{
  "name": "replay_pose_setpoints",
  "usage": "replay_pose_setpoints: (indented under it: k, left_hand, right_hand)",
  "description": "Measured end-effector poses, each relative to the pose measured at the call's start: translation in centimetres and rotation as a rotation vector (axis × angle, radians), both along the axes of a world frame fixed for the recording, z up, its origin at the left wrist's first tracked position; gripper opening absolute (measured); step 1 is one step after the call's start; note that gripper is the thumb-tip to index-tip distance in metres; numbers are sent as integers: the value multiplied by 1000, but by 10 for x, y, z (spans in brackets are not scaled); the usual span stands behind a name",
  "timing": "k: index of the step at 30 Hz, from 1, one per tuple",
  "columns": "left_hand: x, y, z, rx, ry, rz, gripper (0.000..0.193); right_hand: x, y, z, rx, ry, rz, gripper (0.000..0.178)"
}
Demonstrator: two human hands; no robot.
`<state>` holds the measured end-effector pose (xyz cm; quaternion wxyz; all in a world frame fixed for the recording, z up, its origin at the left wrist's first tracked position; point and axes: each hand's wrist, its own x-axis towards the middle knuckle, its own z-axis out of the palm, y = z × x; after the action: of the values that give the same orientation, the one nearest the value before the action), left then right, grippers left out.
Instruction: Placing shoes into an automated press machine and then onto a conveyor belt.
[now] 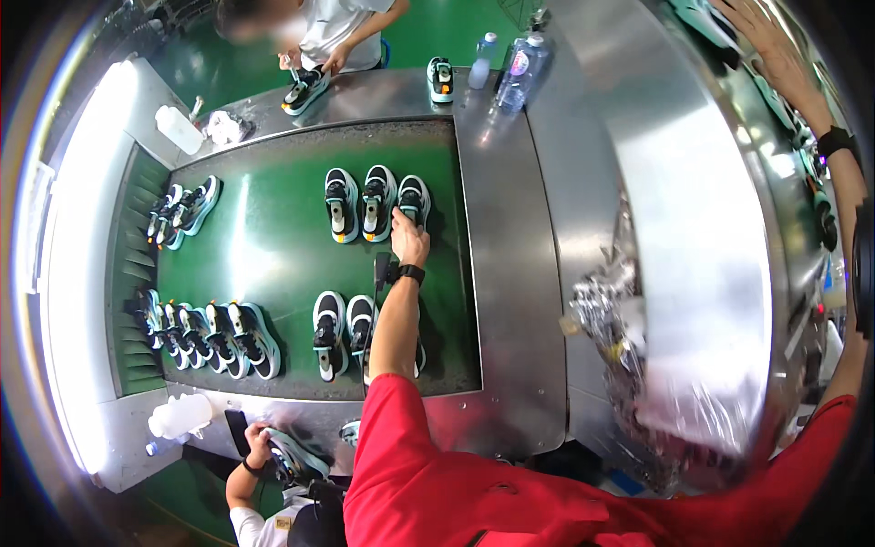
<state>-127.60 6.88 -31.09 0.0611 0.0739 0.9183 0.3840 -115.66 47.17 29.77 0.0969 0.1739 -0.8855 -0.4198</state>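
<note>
On the green belt (273, 273), my left hand (410, 241) grips the heel end of a black and white sneaker (414, 193). Two matching sneakers, one beside it (378, 196) and one farther left (341, 202), stand in the same row. Far off at the upper right, my right hand (775, 59) is stretched out with its fingers extended. It lies next to a pale teal and black shoe (700, 20) in a line of shoes along the right side; whether it touches one I cannot tell. A nearer row of sneakers (329, 335) is partly hidden by my left forearm.
More sneakers (253, 339) line the belt's left end. Across the belt a person (342, 36) handles a shoe (306, 89); another person (260, 447) holds one at the near side. Plastic bottles (524, 73) stand at the far corner. Crumpled clear plastic (606, 310) lies right of the metal edge.
</note>
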Motion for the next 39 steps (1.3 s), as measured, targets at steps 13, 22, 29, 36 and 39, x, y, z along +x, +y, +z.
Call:
replay_pose_setpoints:
  k: [13,22,29,36,39]
  left_hand:
    - [-2,6,-32,60,180,46,72]
    - [372,-34,154,672,-968,-668,9]
    - [500,45,338,915,-1256,-1267,41]
    - [671,70,420,984,-1299,-1949,66]
    - [764,24,433,727,-1616,-1791,51]
  right_hand:
    - [49,-69,13,-462,100,-599,25]
    - [310,-109,71,-867,626,-697,55]
    - [544,-229,40,-1087,866,-409,61]
    - [722,-400,-51,-1277,1398,-953,51]
    - [795,-468,-86,-1417,1858,-1024,58]
